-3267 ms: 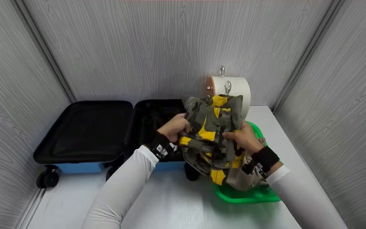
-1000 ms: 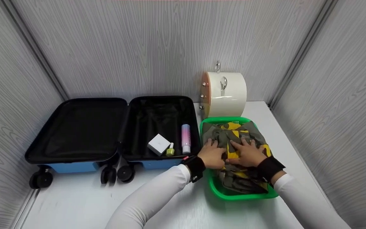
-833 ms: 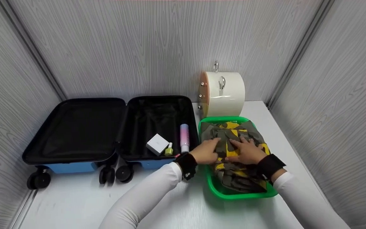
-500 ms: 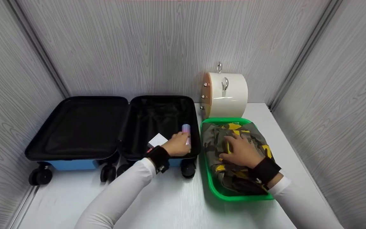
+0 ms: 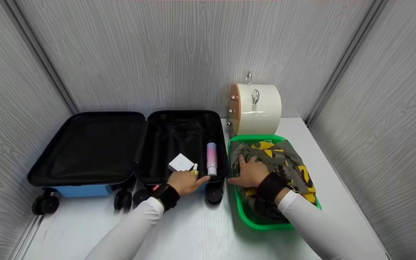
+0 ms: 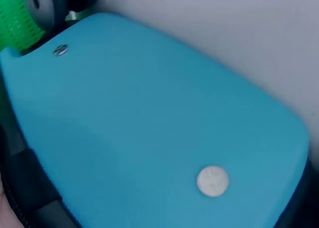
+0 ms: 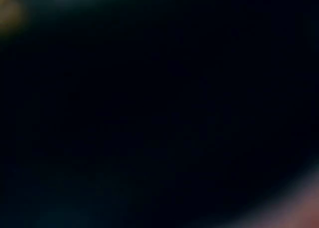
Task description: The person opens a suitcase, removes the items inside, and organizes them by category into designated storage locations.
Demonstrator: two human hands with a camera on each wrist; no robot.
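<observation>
My right hand [image 5: 250, 172] lies flat, fingers spread, on a camouflage garment [image 5: 287, 164] of olive and yellow that fills a green basket [image 5: 260, 225]. My left hand [image 5: 187, 180] is at the front rim of the open blue suitcase [image 5: 81, 189], right against a small yellow-green bottle [image 5: 194, 169], with one finger stretched toward the base of a pink bottle [image 5: 211, 159]. Its other fingers are hidden behind the back of the hand. A small white box [image 5: 180, 162] lies beside them. The left wrist view shows only the suitcase's blue shell [image 6: 149, 128]. The right wrist view is dark.
The suitcase lies open with black lining, its empty lid half [image 5: 89, 148] to the left, wheels [image 5: 43, 204] toward me. A cream round case [image 5: 256, 108] with a metal clasp stands against the back wall behind the basket. Grey walls close in on three sides.
The garment went from held up in both hands down into the basket. My left hand left it, reached the pink bottle, then drew back to the small bottle. My right hand slid leftward on the garment.
</observation>
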